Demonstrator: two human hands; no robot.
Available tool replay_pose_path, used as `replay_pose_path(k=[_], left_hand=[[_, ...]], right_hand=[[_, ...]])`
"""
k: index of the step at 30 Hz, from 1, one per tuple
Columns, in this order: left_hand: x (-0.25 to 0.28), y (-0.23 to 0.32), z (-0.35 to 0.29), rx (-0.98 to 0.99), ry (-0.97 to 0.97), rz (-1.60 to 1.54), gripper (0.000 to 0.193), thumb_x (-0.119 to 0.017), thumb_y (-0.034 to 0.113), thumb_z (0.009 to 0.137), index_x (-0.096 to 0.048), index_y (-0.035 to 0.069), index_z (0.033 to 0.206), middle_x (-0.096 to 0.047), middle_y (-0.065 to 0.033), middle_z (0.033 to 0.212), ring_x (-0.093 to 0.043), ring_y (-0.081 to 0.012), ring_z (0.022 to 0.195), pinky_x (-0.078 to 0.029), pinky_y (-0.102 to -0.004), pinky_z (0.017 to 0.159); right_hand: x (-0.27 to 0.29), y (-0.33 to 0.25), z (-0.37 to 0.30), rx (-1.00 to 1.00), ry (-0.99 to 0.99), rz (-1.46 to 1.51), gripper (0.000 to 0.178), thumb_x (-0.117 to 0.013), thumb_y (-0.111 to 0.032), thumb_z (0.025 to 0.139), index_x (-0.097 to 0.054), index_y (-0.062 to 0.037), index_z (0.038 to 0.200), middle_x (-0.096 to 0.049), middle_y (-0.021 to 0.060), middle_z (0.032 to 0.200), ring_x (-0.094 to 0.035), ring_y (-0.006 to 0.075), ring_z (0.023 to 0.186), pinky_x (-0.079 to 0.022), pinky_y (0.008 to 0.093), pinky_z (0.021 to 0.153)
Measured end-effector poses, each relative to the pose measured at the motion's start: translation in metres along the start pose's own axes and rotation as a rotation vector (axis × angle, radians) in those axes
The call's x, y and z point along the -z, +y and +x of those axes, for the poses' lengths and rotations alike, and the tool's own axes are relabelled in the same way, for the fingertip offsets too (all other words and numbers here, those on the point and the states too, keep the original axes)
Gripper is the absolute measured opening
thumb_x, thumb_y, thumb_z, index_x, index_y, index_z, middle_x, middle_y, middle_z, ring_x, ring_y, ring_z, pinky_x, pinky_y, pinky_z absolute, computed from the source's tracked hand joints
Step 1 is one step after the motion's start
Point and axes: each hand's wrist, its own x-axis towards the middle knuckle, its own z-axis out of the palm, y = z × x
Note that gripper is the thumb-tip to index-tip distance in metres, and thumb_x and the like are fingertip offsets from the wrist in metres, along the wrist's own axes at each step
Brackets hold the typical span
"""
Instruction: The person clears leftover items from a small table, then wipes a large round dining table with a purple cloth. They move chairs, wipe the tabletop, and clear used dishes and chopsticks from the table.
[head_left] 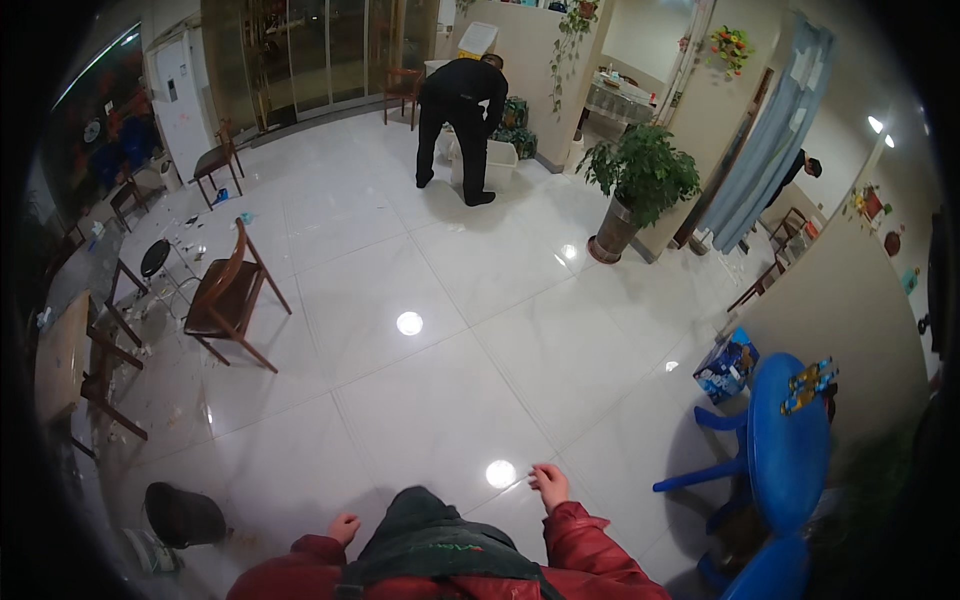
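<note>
Both my arms wear red sleeves and reach forward beside the dark apron on my front. My left hand hangs low at the apron's left side, fingers curled in, with nothing showing in it. Farther forward on the right, my right hand is held over the pale tiled floor, its fingers bent together. A small whitish spot shows at those fingertips, too small to name. Neither hand touches any furniture. Nearest my left hand is a black bucket lying tilted on the floor.
A wooden chair stands left, near tables and scattered litter. Ahead, a person in black bends over a white bin. To the right are a potted plant, a blue patterned box and a blue table holding bottles.
</note>
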Motion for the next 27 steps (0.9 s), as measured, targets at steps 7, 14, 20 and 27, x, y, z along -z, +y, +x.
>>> replay_pose_path(k=[7,14,20,27], left_hand=[[-0.021,0.102,0.250,0.312,-0.459,0.351,0.042,-0.057,0.038,0.081,-0.066,0.004,0.102,-0.066,-0.0168,0.103,-0.060,-0.0325,0.102,-0.046,-0.0403,0.089],[-0.041,0.314,0.536,0.059,-0.300,0.386,0.039,-0.055,0.033,0.078,-0.066,0.006,0.104,-0.064,-0.0176,0.105,-0.060,-0.0334,0.101,-0.047,-0.0394,0.089],[-0.080,0.564,0.767,-0.071,-0.205,0.091,0.035,-0.057,0.027,0.082,-0.064,0.003,0.106,-0.066,-0.0179,0.100,-0.062,-0.0312,0.096,-0.049,-0.0370,0.084],[-0.155,0.724,0.928,0.062,-0.534,0.189,0.041,-0.060,0.033,0.081,-0.063,0.003,0.110,-0.068,-0.0137,0.090,-0.066,-0.0202,0.083,-0.049,-0.0367,0.079]], right_hand=[[-0.064,-0.091,0.270,0.028,-0.126,-0.048,0.017,-0.053,-0.013,0.092,-0.061,-0.0017,0.103,-0.065,0.0079,0.089,-0.062,0.0147,0.069,-0.052,0.0272,0.062],[0.006,-0.119,0.409,-0.367,-0.032,-0.187,0.020,-0.057,-0.015,0.089,-0.061,-0.0014,0.103,-0.066,0.0104,0.085,-0.063,0.0169,0.065,-0.052,0.0285,0.057],[0.072,-0.104,0.557,-0.916,0.065,-0.478,0.028,-0.048,-0.015,0.084,-0.063,0.0015,0.101,-0.067,0.0130,0.088,-0.065,0.0206,0.066,-0.053,0.0366,0.056],[0.084,-0.169,0.888,-0.353,-0.255,-0.965,0.031,-0.046,-0.028,0.088,-0.066,-0.0055,0.094,-0.068,0.0123,0.080,-0.065,0.0215,0.067,-0.052,0.0356,0.064]])
